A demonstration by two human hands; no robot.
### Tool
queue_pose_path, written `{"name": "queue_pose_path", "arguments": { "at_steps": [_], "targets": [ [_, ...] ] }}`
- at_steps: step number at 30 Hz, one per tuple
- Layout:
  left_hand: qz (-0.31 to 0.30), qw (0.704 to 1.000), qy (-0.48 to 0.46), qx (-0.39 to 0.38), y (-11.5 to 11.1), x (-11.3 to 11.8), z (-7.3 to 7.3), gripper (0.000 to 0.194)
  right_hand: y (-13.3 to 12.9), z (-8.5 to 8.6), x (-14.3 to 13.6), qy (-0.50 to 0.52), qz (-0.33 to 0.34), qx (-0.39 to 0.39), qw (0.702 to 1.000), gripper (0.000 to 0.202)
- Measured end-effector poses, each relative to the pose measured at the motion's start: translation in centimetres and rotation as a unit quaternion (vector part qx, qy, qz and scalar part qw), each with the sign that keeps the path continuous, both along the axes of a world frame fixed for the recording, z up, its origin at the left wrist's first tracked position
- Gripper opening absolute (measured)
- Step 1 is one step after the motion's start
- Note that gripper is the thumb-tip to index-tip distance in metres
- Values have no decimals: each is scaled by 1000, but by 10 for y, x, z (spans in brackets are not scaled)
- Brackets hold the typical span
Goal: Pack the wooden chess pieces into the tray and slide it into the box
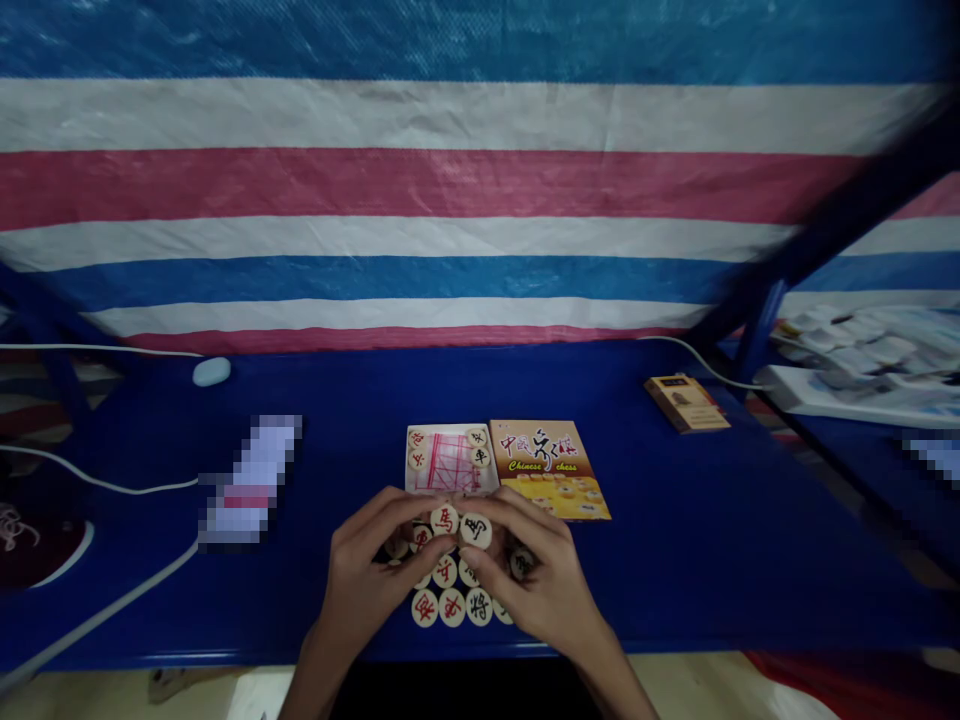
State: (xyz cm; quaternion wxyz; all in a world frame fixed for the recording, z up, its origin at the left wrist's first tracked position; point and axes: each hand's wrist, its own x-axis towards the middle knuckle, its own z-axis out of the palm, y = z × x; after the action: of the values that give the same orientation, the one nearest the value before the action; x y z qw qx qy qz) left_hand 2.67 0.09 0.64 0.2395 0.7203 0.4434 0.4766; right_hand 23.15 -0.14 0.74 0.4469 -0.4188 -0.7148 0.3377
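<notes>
My left hand (366, 562) is closed, with thumb and fingers pinching a round Chinese chess piece (444, 519) marked with a red character. Beside it, my right hand (546, 572) pinches a piece (475, 530) with a black character. Both pieces are raised side by side above other pieces on the blue table. Nearest me lies a row with red pieces (424, 607) on the left and black pieces (479, 605) on the right; my hands partly hide the rows behind. Just beyond stands an open box (411, 483) with a folded red-lined sheet (454, 462) and several pieces in its corners.
The box's lid (559, 495), printed "Chinese chess", lies right of the box. Left are a blurred-out phone (251, 480), a cable (112, 600) and a small light-blue case (211, 372). A cigarette-pack-like box (686, 403) sits back right, near a power strip (847, 395). A striped sheet (450, 185) hangs behind.
</notes>
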Motion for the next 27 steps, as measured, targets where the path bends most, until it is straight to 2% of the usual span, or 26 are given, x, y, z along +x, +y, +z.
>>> {"name": "queue_pose_path", "arguments": {
  "at_steps": [7,14,19,27],
  "targets": [
    [-1,1000,4,3,-1,-1,0,32,0,0,1,0,-24,14,1000,38],
    [-10,1000,13,20,-6,-3,-2,33,1,-12,7,-36,-59,63,996,32],
    [-1,999,24,36,-9,-3,-5,33,-5,-20,7,-71,-51,110,990,44],
    [22,999,36,34,-10,-3,-8,27,-8,-19,3,-58,-52,99,992,58]
  ]
}}
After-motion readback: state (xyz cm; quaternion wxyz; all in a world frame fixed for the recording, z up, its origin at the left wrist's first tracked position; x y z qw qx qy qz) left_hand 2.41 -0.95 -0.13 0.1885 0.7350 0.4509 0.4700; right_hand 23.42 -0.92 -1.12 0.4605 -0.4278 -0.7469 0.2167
